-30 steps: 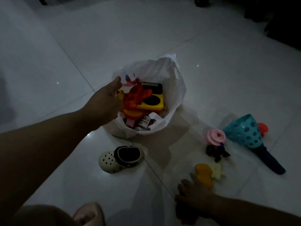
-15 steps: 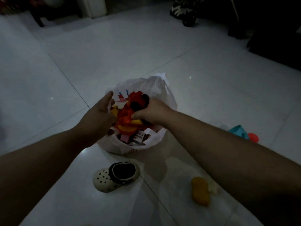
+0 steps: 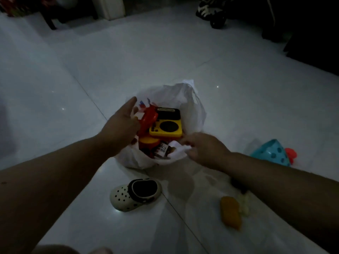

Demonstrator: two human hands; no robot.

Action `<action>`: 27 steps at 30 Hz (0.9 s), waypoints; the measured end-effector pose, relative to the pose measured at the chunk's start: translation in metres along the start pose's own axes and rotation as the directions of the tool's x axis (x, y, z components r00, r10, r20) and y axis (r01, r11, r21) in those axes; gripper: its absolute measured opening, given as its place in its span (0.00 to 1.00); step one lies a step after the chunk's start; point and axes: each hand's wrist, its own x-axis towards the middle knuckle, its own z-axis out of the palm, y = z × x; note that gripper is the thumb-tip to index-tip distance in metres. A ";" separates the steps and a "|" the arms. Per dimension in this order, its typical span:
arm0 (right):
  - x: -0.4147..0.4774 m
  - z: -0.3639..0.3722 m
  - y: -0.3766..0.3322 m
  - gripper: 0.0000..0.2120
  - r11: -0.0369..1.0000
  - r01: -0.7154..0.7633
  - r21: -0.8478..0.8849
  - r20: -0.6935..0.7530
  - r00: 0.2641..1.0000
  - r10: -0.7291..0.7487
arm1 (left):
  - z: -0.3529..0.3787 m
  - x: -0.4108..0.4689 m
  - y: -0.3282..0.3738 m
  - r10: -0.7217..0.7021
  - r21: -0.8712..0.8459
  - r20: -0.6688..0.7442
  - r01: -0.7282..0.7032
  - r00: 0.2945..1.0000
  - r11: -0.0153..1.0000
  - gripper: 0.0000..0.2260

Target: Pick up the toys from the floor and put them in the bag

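- Lying nearest on the pale tiled floor (image 3: 55, 110): a cream clog (image 3: 135, 194), with an orange toy (image 3: 230, 212) well to its right.
- Right hand (image 3: 203, 150) at the white plastic bag's (image 3: 190, 99) near rim; blur hides whether it grips.
- Left hand (image 3: 122, 129), fingers straight, against the bag's left rim.
- Inside the bag: yellow-and-black toy (image 3: 166, 123), red toy (image 3: 148, 118), small bottle (image 3: 162, 149) with an unreadable label.
- Teal perforated toy (image 3: 271, 153) on the floor, right of the bag.
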 end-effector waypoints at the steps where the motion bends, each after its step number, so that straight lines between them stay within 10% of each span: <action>1: -0.018 0.008 0.019 0.18 0.994 0.035 -0.108 0.097 0.995 -0.024 | 0.001 0.000 -0.001 -0.003 0.010 -0.007 0.003 1.000 1.000 0.34; 9: -0.116 0.085 0.102 0.50 0.896 0.033 -0.442 0.638 0.713 0.289 | 0.001 0.000 -0.010 -0.015 -0.083 -0.040 0.011 0.999 0.996 0.36; 13: -0.132 0.111 0.099 0.36 0.867 0.139 -0.478 0.606 0.767 0.211 | 0.003 0.003 -0.011 -0.026 -0.122 -0.068 0.018 0.997 0.992 0.36; 21: -0.101 0.092 0.064 0.42 0.991 -0.133 -0.028 0.230 0.964 0.136 | 0.005 0.010 -0.007 -0.043 -0.146 -0.107 0.028 0.993 0.989 0.36; 27: -0.001 0.014 -0.018 0.34 0.734 -0.133 0.666 -0.204 0.914 0.350 | 0.011 0.010 0.002 -0.069 -0.183 -0.089 0.052 0.994 0.982 0.36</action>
